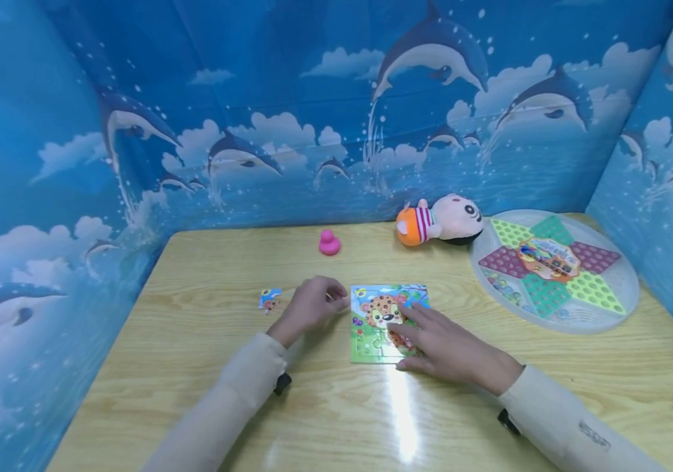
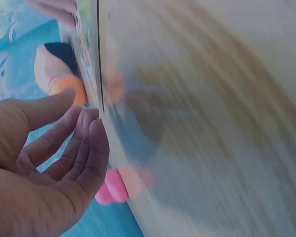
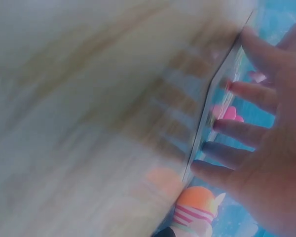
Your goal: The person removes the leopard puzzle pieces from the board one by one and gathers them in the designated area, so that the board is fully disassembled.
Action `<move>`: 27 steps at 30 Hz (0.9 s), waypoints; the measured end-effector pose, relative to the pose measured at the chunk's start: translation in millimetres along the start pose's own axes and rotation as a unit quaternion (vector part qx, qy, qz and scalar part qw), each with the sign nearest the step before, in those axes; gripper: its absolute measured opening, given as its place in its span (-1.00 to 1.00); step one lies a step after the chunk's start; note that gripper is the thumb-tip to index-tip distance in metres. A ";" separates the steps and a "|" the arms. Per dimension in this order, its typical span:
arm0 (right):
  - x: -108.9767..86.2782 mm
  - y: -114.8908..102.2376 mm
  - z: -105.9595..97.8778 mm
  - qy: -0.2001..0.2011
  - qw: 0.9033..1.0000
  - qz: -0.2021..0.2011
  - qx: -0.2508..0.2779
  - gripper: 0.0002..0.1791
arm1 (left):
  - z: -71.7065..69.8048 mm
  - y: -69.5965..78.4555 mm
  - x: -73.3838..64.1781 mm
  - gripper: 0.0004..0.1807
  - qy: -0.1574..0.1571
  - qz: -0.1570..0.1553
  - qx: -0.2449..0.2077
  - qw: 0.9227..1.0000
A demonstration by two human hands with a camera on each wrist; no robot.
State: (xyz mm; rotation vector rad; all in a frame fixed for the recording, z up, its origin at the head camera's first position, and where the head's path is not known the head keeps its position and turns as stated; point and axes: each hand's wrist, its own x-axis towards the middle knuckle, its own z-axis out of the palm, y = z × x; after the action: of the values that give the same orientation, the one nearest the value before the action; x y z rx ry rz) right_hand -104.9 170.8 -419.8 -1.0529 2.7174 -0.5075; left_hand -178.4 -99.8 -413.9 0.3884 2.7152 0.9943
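A square jigsaw puzzle [image 1: 372, 347] with a cartoon leopard on a green and blue ground lies flat on the table. My right hand [image 1: 451, 344] rests spread over its right part, with the thumb at the lower edge, and covers some of the picture. In the right wrist view the fingers [image 3: 241, 133] are apart, their tips on the board. Just left of the puzzle is my left hand [image 1: 313, 305], its fingers loosely bent. The left wrist view shows the fingertips [image 2: 92, 114] close to the board's edge, with nothing seen between thumb and fingers.
Left of the left hand lies a small group of puzzle pieces [image 1: 270, 299]. A pink toy [image 1: 329, 243] stands behind. A plush doll [image 1: 439, 221] lies at the back, beside a round Chinese checkers board [image 1: 555, 314]. Dolphin-print sheets [image 1: 289, 85] wall the table.
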 end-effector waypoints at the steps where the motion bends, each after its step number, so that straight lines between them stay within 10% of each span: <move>1: -0.2 -0.3 0.4 0.001 1.000 0.000 -0.003 -0.28 | 2.8 1.7 0.9 -0.83 -0.010 0.006 0.003 1.000; 27: -0.9 0.9 2.5 0.005 1.000 -0.004 -0.011 -0.31 | 18.3 10.1 0.9 -0.57 -0.074 0.031 0.036 0.996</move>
State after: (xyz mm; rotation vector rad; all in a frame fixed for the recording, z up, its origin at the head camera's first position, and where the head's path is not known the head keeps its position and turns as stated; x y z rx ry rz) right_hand -104.0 171.4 -422.4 -1.0709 2.7344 -0.4859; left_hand -172.1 -81.2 -421.1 0.5404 2.6246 0.8491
